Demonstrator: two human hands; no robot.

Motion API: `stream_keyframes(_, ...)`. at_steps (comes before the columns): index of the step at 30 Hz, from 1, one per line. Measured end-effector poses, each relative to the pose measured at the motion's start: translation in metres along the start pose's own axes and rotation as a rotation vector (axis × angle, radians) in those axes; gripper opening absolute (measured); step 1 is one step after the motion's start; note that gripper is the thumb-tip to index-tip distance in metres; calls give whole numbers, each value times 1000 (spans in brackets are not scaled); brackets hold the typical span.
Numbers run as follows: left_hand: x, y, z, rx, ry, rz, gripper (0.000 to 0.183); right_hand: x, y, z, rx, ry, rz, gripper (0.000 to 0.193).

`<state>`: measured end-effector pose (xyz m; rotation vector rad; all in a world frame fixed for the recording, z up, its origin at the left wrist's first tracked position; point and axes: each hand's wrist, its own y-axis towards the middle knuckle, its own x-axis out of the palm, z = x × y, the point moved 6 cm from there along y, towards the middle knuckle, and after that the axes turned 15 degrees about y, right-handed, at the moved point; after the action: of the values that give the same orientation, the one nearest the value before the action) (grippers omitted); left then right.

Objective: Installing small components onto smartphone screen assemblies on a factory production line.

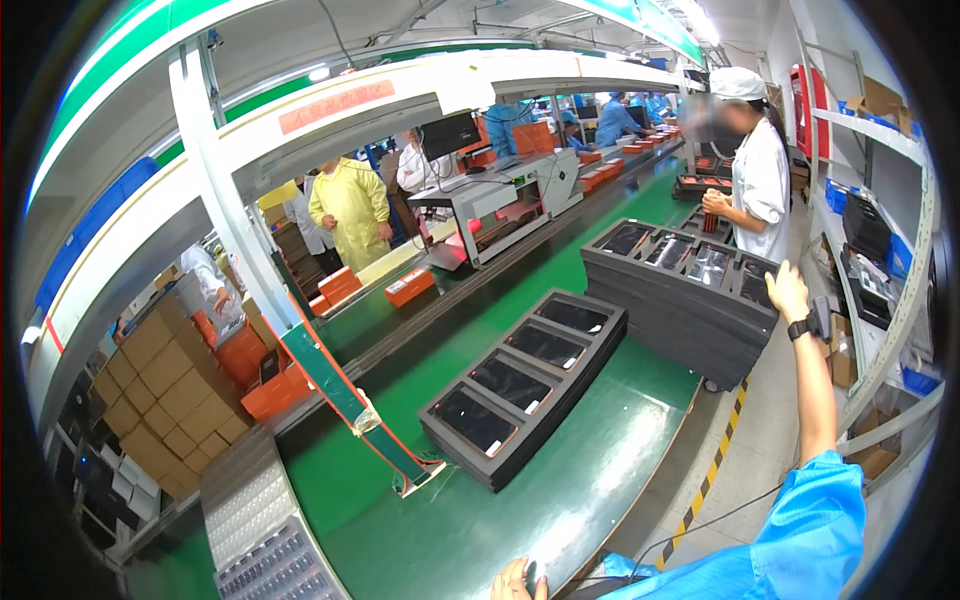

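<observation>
My right arm [815, 400], in a blue sleeve with a dark wristband, reaches out to the right. At its end my right hand [788, 292] is closed on the right corner of a tall stack of black foam trays [670, 310]. Dark flat-screen devices [668, 251] lie in the top tray's compartments. My left hand [518, 580] rests at the near edge of the green bench [600, 450], its fingers apart and nothing in them; the lower frame edge cuts it off. Between my hands and the conveyor lies a lower stack of foam trays [465, 455], with dark-screened devices [510, 383] in its slots.
A metal post [330, 375] stands left of the lower stack. Clear plastic trays [275, 565] lie at the lower left. Orange boxes [410, 287] sit along the conveyor. A white-coated co-worker [760, 170] stands beyond the tall stack. Shelving [870, 270] lines the right.
</observation>
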<state>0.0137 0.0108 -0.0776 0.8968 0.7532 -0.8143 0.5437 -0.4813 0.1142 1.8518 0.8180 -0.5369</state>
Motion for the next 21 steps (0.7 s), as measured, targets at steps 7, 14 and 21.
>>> stream_keyframes(7, 1, -9, -13, -118, 14, -36, 47, -23, -219, -344, -1167, 665, -561, 54)
stream_keyframes(14, 9, -14, -16, -180, -77, 28, 49, 107, -313, -390, -1379, 565, -691, 84)
stream_keyframes(21, 5, -10, -14, -167, -63, 67, 49, 95, -310, -370, -1300, 878, -633, 39)
